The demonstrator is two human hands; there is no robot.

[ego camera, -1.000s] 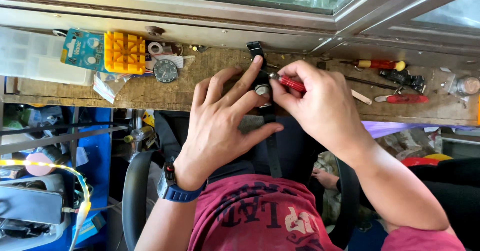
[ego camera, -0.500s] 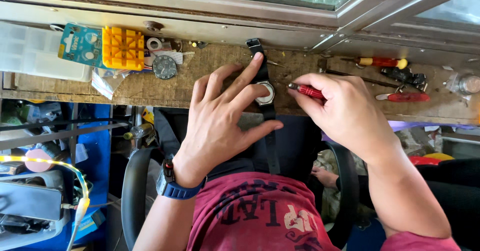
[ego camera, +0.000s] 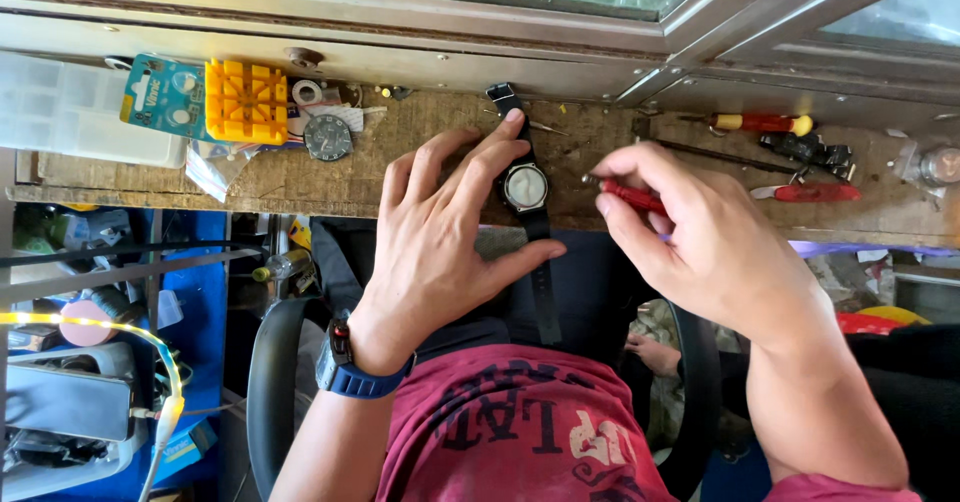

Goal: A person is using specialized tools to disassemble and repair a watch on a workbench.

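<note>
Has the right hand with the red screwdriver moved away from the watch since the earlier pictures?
Yes. The right hand with the red screwdriver pulled rightward off the watch, toward the tools lying on the wooden bench.

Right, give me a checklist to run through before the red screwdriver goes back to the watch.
1. Watch lying flat on the wooden bench: ok.
2. Left hand steadying it, fingers on the strap beside the case: ok.
3. Right hand gripping the red screwdriver: ok.
4. Tip on the case: not ok, it is apart, to the right.
5. Tip matches the screw: cannot tell.
6. Spare screwdrivers at hand on the bench: ok.
</note>
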